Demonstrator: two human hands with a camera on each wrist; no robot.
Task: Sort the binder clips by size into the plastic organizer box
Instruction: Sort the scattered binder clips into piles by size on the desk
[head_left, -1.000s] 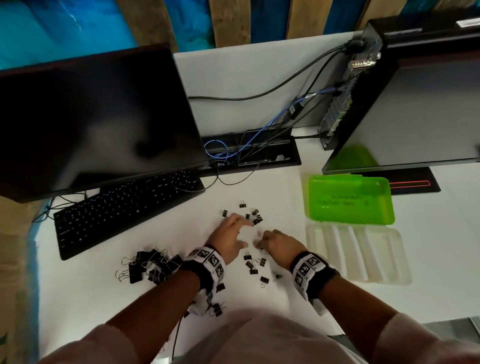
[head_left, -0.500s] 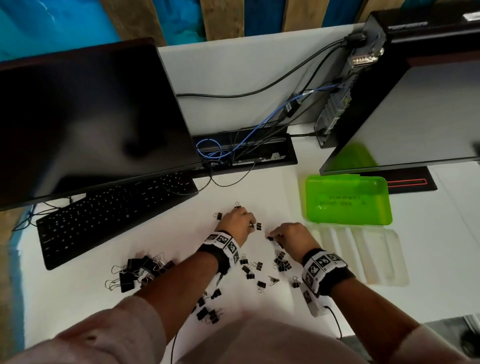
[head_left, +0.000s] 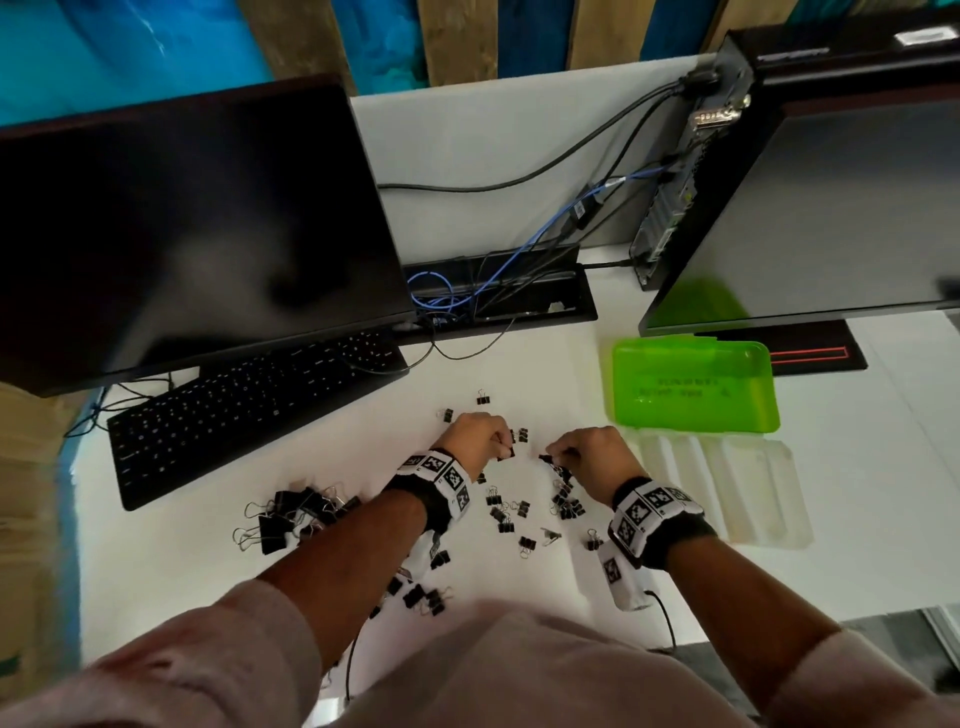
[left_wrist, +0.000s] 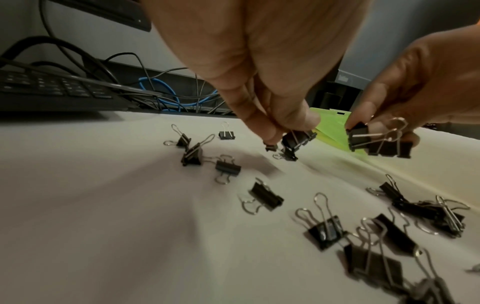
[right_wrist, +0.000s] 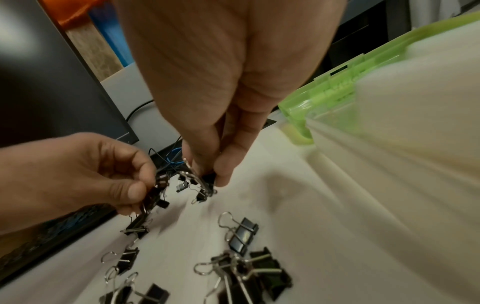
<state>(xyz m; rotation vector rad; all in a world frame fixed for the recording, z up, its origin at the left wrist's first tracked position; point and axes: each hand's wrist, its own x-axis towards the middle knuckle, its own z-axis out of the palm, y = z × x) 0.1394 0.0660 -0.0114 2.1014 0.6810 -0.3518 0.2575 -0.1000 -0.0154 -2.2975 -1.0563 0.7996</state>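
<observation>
**deskguy:** Over the counter (head_left: 519, 374), what's each of the hands doing?

**clipfan:** Left hand (head_left: 475, 439) pinches small binder clips (left_wrist: 298, 139); right hand (head_left: 592, 457) is clamped on a few more (left_wrist: 374, 139). Other clips (head_left: 511, 512) lie scattered between the wrists, organizer box (head_left: 727, 493) open just right, green lid (head_left: 693, 384) behind it.

Small black binder clips (head_left: 506, 512) with silver wire handles lie scattered on the white counter (head_left: 208, 571), some upright, some tipped on their sides. A heap of larger black clips (head_left: 291, 517) sits well to the left, near the keyboard side. A few more clips (head_left: 423, 597) lie at the near edge. The organizer box lies open to the right: its clear compartmented tray (head_left: 727, 488) flat on the counter, its green lid (head_left: 693, 384) folded back behind it.
</observation>
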